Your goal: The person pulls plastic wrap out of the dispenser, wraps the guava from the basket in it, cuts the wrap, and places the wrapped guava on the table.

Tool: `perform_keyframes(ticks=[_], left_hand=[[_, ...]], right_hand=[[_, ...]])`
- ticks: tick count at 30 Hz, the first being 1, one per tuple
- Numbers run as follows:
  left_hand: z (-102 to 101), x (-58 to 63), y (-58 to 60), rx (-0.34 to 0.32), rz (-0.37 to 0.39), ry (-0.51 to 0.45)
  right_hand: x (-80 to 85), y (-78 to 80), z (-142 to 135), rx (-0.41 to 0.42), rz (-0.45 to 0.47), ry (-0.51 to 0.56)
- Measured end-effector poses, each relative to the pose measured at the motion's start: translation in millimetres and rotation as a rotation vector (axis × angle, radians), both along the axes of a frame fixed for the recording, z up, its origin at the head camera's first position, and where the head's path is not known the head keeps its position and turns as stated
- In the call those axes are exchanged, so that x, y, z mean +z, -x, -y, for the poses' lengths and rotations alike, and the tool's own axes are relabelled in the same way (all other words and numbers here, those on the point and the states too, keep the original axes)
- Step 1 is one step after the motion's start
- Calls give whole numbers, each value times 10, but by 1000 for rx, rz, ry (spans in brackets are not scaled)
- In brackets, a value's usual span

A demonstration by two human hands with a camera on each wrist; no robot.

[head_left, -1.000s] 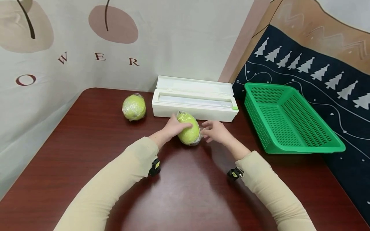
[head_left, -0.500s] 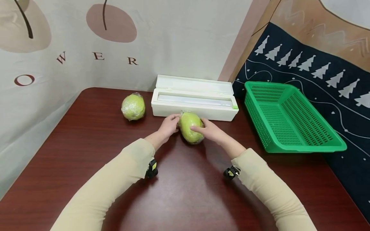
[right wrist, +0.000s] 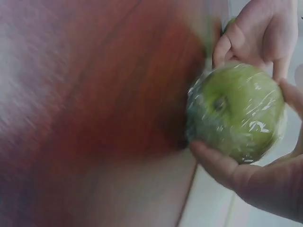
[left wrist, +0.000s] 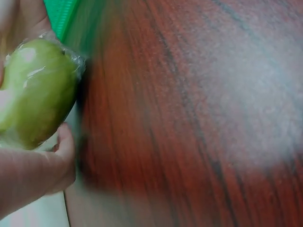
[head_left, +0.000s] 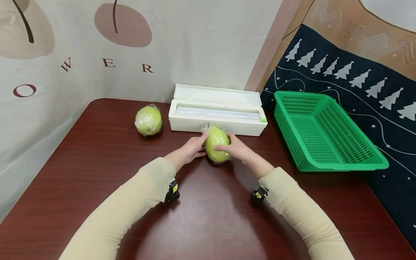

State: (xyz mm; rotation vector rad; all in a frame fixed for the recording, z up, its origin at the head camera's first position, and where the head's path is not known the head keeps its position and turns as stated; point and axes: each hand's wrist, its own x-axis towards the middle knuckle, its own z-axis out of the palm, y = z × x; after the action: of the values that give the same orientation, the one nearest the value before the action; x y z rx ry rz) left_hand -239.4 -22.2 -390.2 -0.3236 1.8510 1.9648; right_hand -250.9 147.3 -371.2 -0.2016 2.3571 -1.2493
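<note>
A yellow-green fruit (head_left: pixel 217 144) wrapped in clear cling film is between both hands, just in front of the white box. My right hand (head_left: pixel 238 147) grips its right side, thumb across the front and fingers behind. My left hand (head_left: pixel 191 147) holds the left end, thumb near the top and fingers lower down. Loose film stands up at the fruit's upper left. In the right wrist view the wrapped fruit (right wrist: pixel 241 111) shows a stem dent, with my left hand (right wrist: pixel 258 35) at its far side. The left wrist view catches the fruit (left wrist: pixel 40 94) at its edge.
A second wrapped fruit (head_left: pixel 148 120) sits at the left on the dark red-brown table (head_left: pixel 208 216). Behind the hands, a white cling film box (head_left: pixel 214 124) stands with its lid (head_left: pixel 217 94) raised. A green plastic basket (head_left: pixel 344 167) is at the right.
My right hand has gone from the film at the fruit's right end to gripping the fruit. My left hand released its front grip, then took the left end. The fruit shifted slightly right.
</note>
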Motion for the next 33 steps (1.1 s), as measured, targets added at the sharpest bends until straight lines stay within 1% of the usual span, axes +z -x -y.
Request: perform_keyframes(ticks=[2, 4, 5, 8, 11, 13, 15, 17, 20, 23, 26, 30, 33], left_hand=[[-18, -10, 1, -57, 16, 3], [-28, -10, -3, -101, 9, -7], [-28, -8, -7, -120, -2, -10], [-15, 0, -21, -145, -15, -28], [7, 0, -41, -134, -24, -19], [17, 1, -50, -118, -35, -5], [29, -1, -52, -112, -53, 8], [42, -7, -53, -117, -66, 9], [63, -23, -51, -132, -58, -16], [77, -34, -54, -140, -39, -44], [80, -32, -55, -133, -25, -72], [94, -36, -58, -120, -9, -103], [117, -38, -67, -127, -5, -108]], right_hand=[[-1, -9, 0, -10, 38, 49], [-5, -16, -1, -22, 70, 85], [-3, -17, -4, -24, 74, 90], [1, -6, -27, 1, 53, 43], [13, 12, -66, 45, 23, -16], [23, 20, -89, 67, 29, -10], [27, 24, -109, 77, 56, 36], [22, 22, -124, 72, 104, 118], [0, 26, -145, 37, 173, 231], [-14, 29, -163, 2, 198, 281], [-5, 26, -171, -6, 188, 259], [35, 30, -173, 6, 148, 165], [45, 41, -188, 2, 162, 159]])
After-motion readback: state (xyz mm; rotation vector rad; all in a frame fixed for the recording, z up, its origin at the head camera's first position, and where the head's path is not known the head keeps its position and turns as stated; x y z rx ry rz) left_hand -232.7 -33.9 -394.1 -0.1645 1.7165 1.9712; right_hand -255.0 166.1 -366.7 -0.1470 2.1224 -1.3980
